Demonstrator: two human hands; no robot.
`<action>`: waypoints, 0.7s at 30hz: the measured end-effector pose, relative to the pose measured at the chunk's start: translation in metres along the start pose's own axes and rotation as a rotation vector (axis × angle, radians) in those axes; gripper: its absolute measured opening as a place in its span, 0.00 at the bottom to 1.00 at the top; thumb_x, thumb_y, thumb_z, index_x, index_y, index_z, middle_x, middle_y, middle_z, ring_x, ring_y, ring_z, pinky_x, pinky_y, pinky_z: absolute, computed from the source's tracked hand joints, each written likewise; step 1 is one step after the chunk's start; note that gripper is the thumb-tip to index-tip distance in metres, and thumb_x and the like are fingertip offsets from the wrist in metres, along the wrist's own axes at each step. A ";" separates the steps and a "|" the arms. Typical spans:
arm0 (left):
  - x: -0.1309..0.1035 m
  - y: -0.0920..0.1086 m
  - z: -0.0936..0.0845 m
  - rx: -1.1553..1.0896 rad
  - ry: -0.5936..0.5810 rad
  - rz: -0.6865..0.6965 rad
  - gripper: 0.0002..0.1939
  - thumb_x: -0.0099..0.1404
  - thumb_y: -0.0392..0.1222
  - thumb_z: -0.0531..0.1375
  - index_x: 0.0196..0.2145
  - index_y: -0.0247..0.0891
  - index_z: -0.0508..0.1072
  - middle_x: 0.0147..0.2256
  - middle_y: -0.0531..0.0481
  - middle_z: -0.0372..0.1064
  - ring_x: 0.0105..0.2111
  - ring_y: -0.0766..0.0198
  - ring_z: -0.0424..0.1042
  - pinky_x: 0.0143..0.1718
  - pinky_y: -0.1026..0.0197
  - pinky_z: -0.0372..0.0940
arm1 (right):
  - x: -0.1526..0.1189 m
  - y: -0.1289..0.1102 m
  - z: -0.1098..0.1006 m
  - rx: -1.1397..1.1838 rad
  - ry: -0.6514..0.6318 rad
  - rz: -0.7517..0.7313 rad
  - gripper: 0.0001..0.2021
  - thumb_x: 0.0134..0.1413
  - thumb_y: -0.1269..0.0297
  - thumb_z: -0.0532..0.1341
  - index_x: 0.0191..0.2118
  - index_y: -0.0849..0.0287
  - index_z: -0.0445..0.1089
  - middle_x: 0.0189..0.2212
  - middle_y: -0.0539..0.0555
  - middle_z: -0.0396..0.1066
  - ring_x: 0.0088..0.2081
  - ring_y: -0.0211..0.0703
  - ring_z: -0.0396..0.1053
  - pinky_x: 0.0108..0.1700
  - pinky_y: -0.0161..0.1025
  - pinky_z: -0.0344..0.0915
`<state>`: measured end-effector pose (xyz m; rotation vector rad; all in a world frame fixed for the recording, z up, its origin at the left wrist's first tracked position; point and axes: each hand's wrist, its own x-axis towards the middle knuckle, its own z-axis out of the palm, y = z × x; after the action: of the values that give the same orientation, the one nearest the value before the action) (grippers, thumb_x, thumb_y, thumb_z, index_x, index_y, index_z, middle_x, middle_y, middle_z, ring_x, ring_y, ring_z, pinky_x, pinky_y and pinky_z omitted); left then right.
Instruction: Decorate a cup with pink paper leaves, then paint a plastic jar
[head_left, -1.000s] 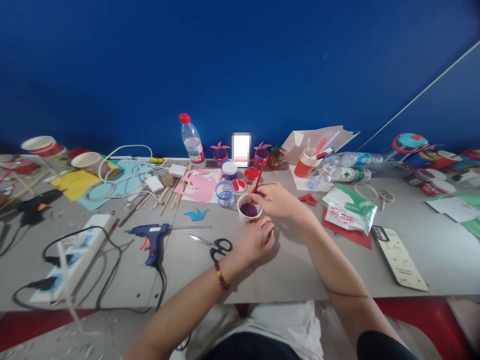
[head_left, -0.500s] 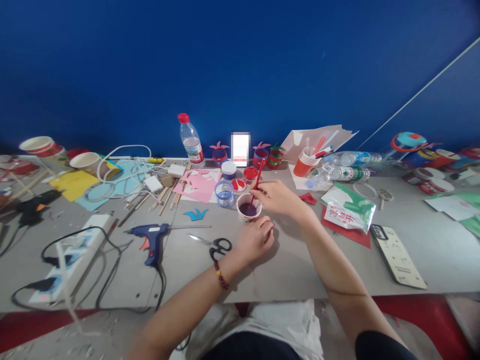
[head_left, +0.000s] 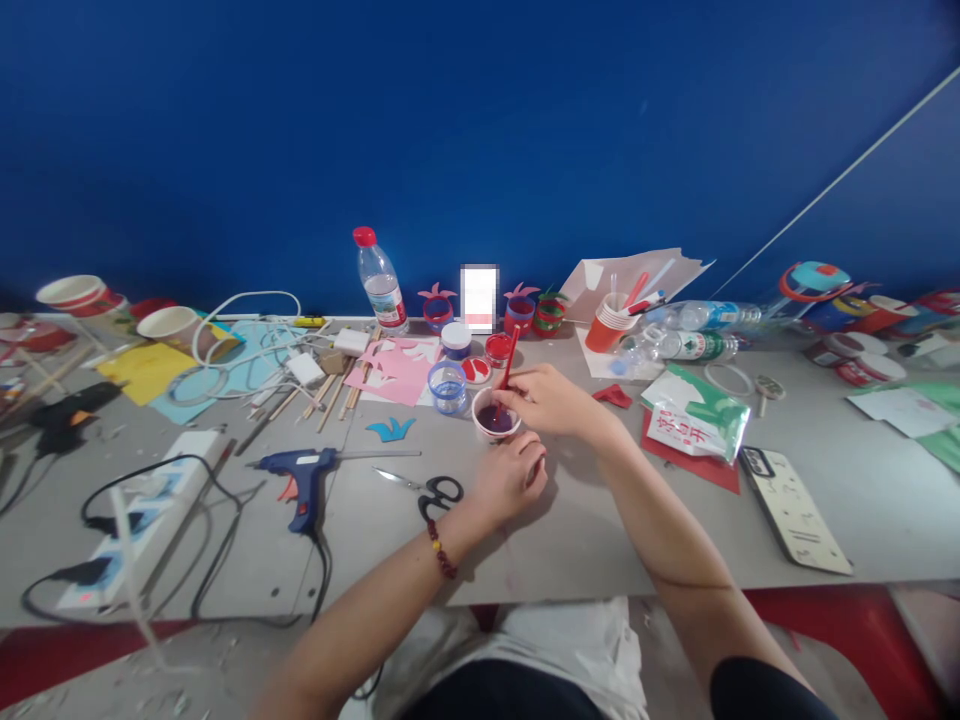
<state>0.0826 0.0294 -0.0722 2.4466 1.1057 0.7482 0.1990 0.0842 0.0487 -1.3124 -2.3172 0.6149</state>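
Note:
My right hand point(head_left: 551, 400) grips a red paintbrush point(head_left: 508, 358) whose tip dips into a small white cup point(head_left: 495, 417) of dark purple paint. My left hand point(head_left: 510, 478) rests with curled fingers on the grey table point(head_left: 585, 530), just in front of the cup and touching its near side. A beaded bracelet sits on my left wrist. Just behind the cup stand a clear blue-banded cup point(head_left: 448, 385) and small red paint pots point(head_left: 498, 348).
Black scissors point(head_left: 429, 489) and a blue glue gun point(head_left: 301, 475) lie left of my hands. A power strip point(head_left: 142, 515) with cables sits far left. A water bottle point(head_left: 379, 280), pink paper point(head_left: 397, 368), orange cups point(head_left: 609, 325), a green packet point(head_left: 697, 415) and a phone case point(head_left: 796, 510) surround the area.
The brush handle has swung slightly as my right hand works it in the purple paint. My left hand stays by the cup.

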 end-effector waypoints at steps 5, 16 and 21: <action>0.000 -0.001 0.001 0.004 -0.001 0.003 0.07 0.65 0.36 0.53 0.37 0.39 0.71 0.43 0.45 0.73 0.39 0.60 0.73 0.41 0.58 0.68 | -0.001 -0.002 -0.005 0.034 -0.017 0.061 0.17 0.61 0.68 0.56 0.21 0.59 0.66 0.20 0.50 0.67 0.25 0.37 0.61 0.32 0.37 0.56; 0.001 0.000 -0.002 -0.024 -0.036 -0.019 0.08 0.65 0.36 0.52 0.36 0.38 0.71 0.42 0.46 0.73 0.38 0.61 0.72 0.41 0.59 0.66 | 0.005 0.012 -0.002 0.031 0.008 0.135 0.14 0.63 0.66 0.55 0.28 0.61 0.72 0.25 0.53 0.72 0.27 0.39 0.66 0.32 0.38 0.56; 0.002 0.002 -0.005 -0.026 -0.049 -0.024 0.07 0.65 0.36 0.52 0.36 0.38 0.71 0.42 0.46 0.73 0.38 0.61 0.72 0.40 0.59 0.66 | 0.002 0.015 -0.006 0.018 0.094 0.080 0.14 0.65 0.65 0.54 0.33 0.60 0.76 0.32 0.55 0.77 0.34 0.42 0.70 0.38 0.39 0.60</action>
<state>0.0817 0.0298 -0.0671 2.4128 1.0982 0.6881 0.2118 0.0945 0.0456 -1.4009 -2.1884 0.5852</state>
